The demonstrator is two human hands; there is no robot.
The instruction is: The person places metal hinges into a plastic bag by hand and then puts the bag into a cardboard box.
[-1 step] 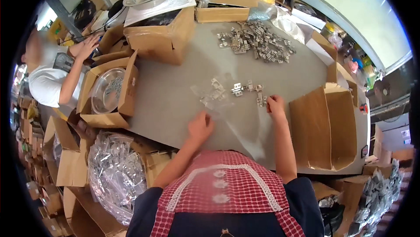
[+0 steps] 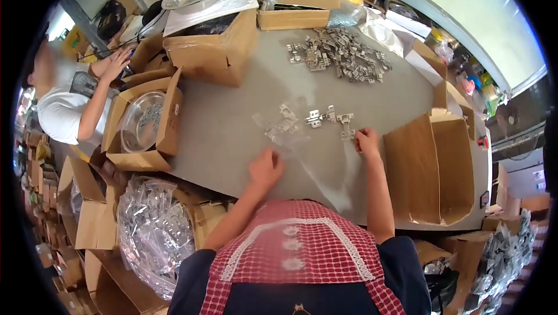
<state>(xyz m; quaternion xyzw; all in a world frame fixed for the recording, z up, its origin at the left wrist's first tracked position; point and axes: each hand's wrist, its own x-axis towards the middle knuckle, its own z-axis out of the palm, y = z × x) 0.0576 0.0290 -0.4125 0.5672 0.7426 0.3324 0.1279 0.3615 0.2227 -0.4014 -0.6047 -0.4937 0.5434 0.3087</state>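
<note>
- Silvery metal hinges lie heaped in a loose pile (image 2: 343, 53) on the far part of the grey desk (image 2: 221, 120).
- The left hand (image 2: 266, 167) is well to the near side of the pile and left of it, its fingers curled inward into a loose half-fist; whether anything sits between them, I cannot tell.
- The right hand (image 2: 367, 142) is on the near side of the pile, below its right part, fingers bent and drawn close to the thumb. The tips are right at the end of a T-shaped hinge (image 2: 346, 128); whether they grip it or only rest beside it, I cannot tell.
- Another hinge (image 2: 314, 118) lies between that one and a clear plastic bag (image 2: 285, 122), all nearer the person than the pile. The bag has metal parts showing through it and reaches close to the left hand's fingertips.
- Right of the pile and nearer the person, a tall cardboard box (image 2: 411, 169) stands just beside the right hand.
</note>
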